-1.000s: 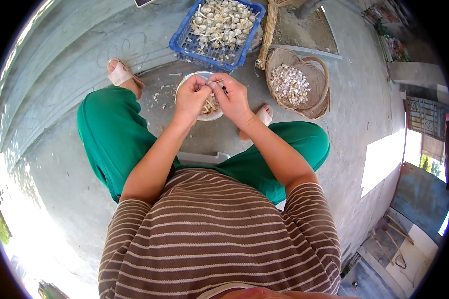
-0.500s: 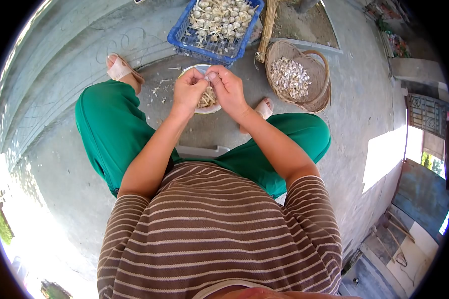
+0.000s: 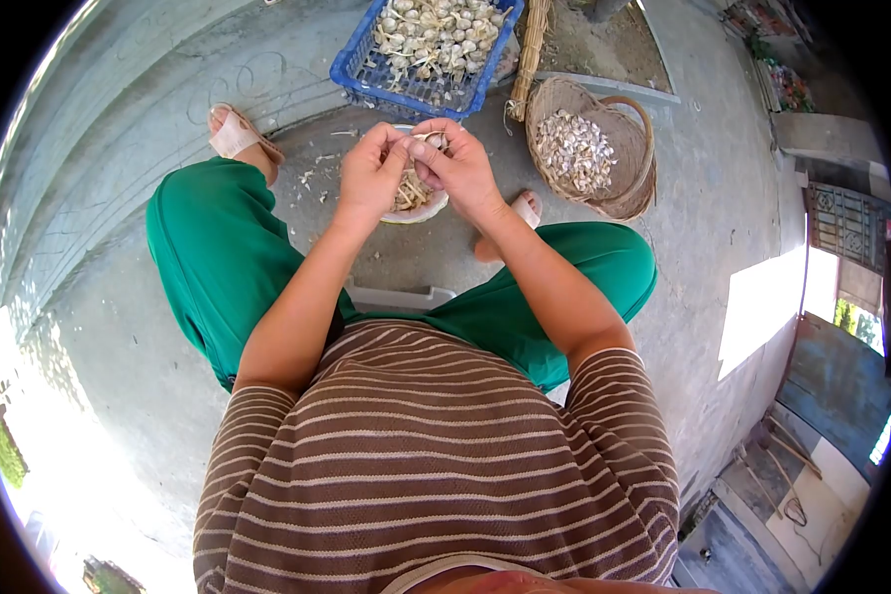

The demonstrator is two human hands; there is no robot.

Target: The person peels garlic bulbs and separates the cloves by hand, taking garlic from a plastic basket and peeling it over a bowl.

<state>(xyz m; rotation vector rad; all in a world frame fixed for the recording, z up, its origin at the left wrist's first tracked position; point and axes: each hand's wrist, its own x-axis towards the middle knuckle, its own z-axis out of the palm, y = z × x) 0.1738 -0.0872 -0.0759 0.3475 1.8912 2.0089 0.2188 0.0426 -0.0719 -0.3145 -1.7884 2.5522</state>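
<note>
My left hand and my right hand meet fingertip to fingertip above a white bowl. A pale garlic bulb shows partly between the curled fingers of my right hand. My left thumb and fingers are pinched together at the same spot, closed on the garlic, most of which the fingers hide. Inside the bowl lie dry, pale garlic stems and scraps. Just beyond it stands a blue plastic crate with many whole garlic bulbs.
To the right, a handled wicker basket holds separated garlic cloves. A straw bundle lies between crate and basket. Bits of peel are scattered on the concrete floor near my left foot. Curved steps rise at the upper left.
Both hands have shifted slightly up, and my right fingers have opened outward somewhat, so the garlic bulb shows more. The crate and basket are in place.
</note>
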